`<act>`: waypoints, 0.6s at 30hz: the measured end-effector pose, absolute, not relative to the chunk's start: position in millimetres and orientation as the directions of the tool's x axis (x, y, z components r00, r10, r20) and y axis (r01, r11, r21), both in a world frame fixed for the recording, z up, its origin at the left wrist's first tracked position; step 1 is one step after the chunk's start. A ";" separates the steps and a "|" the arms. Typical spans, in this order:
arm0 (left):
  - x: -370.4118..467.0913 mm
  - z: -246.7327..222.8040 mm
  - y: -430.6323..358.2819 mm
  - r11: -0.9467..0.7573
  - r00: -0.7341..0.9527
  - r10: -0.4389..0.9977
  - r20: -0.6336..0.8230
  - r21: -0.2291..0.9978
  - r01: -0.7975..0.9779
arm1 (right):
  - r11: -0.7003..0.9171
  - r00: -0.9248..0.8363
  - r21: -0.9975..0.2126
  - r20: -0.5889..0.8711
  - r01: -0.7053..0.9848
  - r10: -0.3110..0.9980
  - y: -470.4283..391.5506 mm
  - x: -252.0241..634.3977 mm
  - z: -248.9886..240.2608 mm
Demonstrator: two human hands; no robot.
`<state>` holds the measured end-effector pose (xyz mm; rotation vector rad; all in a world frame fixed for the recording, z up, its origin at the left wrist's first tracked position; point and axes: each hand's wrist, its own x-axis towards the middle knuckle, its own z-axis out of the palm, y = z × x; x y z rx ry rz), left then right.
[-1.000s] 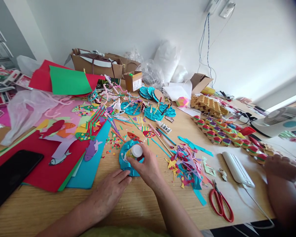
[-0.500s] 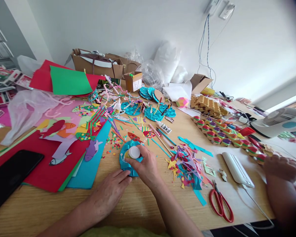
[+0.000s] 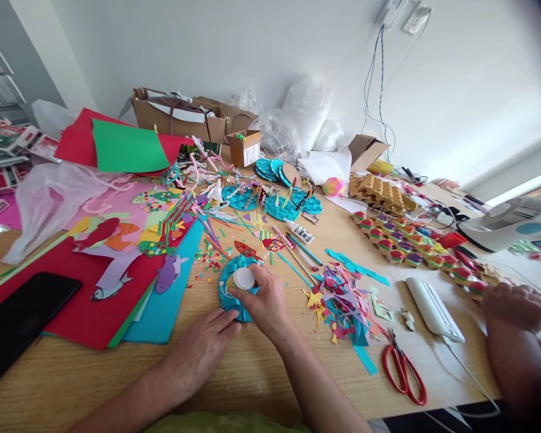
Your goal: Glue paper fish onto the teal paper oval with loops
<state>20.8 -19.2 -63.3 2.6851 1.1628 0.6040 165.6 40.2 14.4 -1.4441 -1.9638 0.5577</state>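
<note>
A round blue piece lies on the table in front of me. My right hand is closed round a small bottle with a white round end, held over the blue piece. Beside its lower left edge rests my left hand, fingers stretched out flat, the fingertips touching the rim. A white curved line shows on the blue piece left of the bottle. Just beyond it lies a red paper fish.
Coloured sheets and a black phone lie left. Paper scraps, red-handled scissors and a white power strip are right. Another person's hand rests at the far right. Painted egg cartons stand further back.
</note>
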 end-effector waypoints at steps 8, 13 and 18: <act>20.3 -71.1 -19.8 -0.672 0.595 0.740 0.313 0.317 0.669 | 0.331 -0.224 -0.646 0.245 0.688 0.943 39.8 163.5 14.8; 20.9 -72.3 -20.4 -0.638 0.585 0.769 0.258 0.361 0.680 | 0.325 -0.218 -0.628 0.244 0.707 0.945 40.0 163.1 13.0; 22.0 -69.7 -19.9 -0.641 0.584 0.767 0.268 0.383 0.666 | 0.312 -0.198 -0.648 0.246 0.694 0.949 41.3 164.6 12.9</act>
